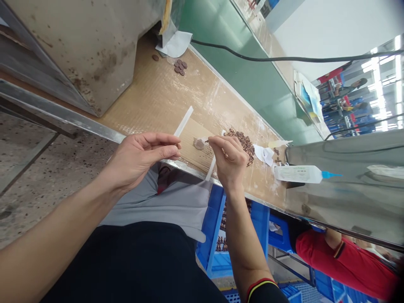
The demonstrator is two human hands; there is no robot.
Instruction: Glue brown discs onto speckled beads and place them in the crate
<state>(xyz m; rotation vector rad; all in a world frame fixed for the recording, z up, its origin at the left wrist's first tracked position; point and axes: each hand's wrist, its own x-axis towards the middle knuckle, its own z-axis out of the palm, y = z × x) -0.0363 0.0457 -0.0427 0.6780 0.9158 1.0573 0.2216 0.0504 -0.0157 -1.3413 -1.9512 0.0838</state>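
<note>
My left hand (139, 158) is closed in a pinch on a long white strip (184, 121) that reaches out over the cardboard-covered bench (158, 101). My right hand (229, 159) is closed too. Its fingertips hold a thin white stick (211, 167) and touch a small round clear part (199, 144) on the bench. A pile of small brown parts (244, 142) lies just beyond my right hand.
A white glue bottle with a blue nozzle (299, 174) lies by a shiny metal box (347, 185). Brown discs (180, 67) and white paper (175, 44) sit near a stained metal housing (88, 46). A green belt (240, 63), a black cable (252, 57), a blue crate (217, 235) and another person's red sleeve (347, 261) are nearby.
</note>
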